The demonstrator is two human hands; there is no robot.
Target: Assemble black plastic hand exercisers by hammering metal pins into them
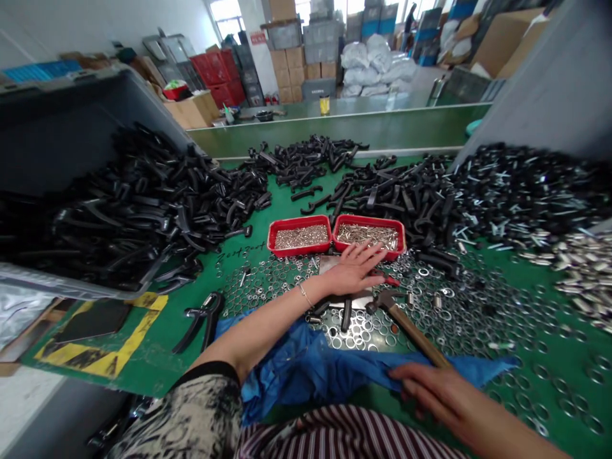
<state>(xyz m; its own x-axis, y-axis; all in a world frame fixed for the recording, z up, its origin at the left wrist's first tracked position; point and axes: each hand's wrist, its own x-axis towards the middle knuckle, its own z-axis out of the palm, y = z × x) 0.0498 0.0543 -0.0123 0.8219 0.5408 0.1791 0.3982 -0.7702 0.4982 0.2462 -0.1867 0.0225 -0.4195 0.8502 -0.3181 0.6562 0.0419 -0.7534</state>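
My left hand (354, 271) is stretched out, palm down and fingers spread, over the front edge of the right red tray (401, 245), which holds small metal pins. Beneath it lies a metal plate (361, 301) with a black handle-shaped part (346, 313) on it. A hammer (414, 331) rests with its head by the plate. My right hand (433, 392) is at the lower end of its wooden handle, above the edge of a blue cloth (325, 366). Its fingers are loosely bent and slightly apart; their undersides are hidden. I see nothing held in either hand.
Metal rings (430, 328) cover much of the green table. The left red tray (275, 245) holds tiny metal pieces. Black parts (191, 197) spill from a grey bin (162, 121) at left; more lie behind. Spring-handled pliers (205, 315) lie left, silver cylinders (586, 268) right.
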